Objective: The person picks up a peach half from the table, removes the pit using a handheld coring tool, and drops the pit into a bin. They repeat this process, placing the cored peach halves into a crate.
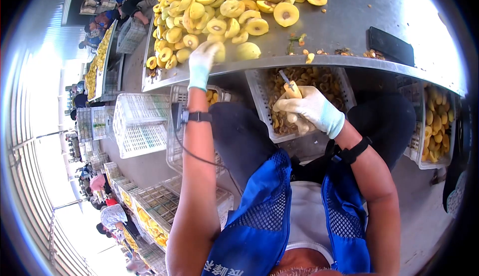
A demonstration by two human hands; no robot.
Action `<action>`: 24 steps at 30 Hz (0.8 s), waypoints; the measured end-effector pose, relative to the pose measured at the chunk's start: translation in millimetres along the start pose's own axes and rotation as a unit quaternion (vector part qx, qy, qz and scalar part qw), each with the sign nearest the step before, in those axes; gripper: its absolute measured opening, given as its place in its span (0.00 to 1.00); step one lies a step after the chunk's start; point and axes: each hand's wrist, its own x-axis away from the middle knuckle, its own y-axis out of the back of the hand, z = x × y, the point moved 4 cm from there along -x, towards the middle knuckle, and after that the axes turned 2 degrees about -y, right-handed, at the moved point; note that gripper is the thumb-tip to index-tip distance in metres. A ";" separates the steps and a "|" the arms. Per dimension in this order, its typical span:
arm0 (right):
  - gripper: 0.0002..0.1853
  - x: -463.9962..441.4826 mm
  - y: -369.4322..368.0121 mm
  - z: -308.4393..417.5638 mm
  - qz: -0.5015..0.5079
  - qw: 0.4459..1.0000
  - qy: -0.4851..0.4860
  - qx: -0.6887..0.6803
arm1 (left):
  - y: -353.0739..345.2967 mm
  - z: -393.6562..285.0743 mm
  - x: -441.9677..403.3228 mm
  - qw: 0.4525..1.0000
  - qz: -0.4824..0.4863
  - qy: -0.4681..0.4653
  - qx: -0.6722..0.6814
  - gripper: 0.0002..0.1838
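Blue vest [259,213], left hand [202,64] at yellow, brown-hollowed fruit halves [286,14]

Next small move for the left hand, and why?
Probably close the white-gloved left hand on the blurred yellow fruit half at its fingertips, then lift: the white-gloved right hand has a yellow-handled metal tool ready above the white plastic crate of fruit pieces.

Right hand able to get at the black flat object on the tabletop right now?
Probably yes: only the raised table edge looks in the way. But the right hand grips a tool, so picking it up may mean freeing fingers first.
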 end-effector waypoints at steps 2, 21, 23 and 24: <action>0.13 0.4 -0.8 1.2 -0.009 1.000 0.007 0.022 | 0.8 -25.4 15.1 0.894 -0.046 0.202 0.397 0.25; 0.17 -6.8 11.9 7.9 -0.153 0.955 0.139 0.212 | -96.4 -143.0 83.6 0.838 0.192 0.088 0.504 0.35; 0.17 -4.4 10.2 10.4 -0.139 0.969 0.109 0.170 | -101.9 -142.0 84.3 0.758 0.183 0.142 0.610 0.35; 0.17 -2.8 9.4 12.5 -0.132 0.975 0.095 0.150 | -104.3 -142.2 84.9 0.712 0.176 0.168 0.658 0.36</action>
